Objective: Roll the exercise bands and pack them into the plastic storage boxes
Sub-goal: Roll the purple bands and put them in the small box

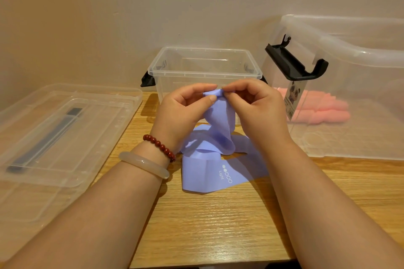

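A lilac exercise band [218, 159] marked "Light" lies crumpled on the wooden table, its upper end lifted. My left hand [183, 111] and my right hand [255, 107] both pinch that raised end between thumb and fingers, just in front of a small clear storage box [205, 72] that stands open with black latches. A larger clear box [349, 94] at the right holds pink rolled bands [321, 109] seen through its wall.
A clear lid [61, 133] with a dark handle strip lies at the left, partly over the table's edge. A black latch [297, 63] sticks out from the large box. The wall stands close behind the boxes. Bare wooden tabletop [207, 225] lies between my forearms.
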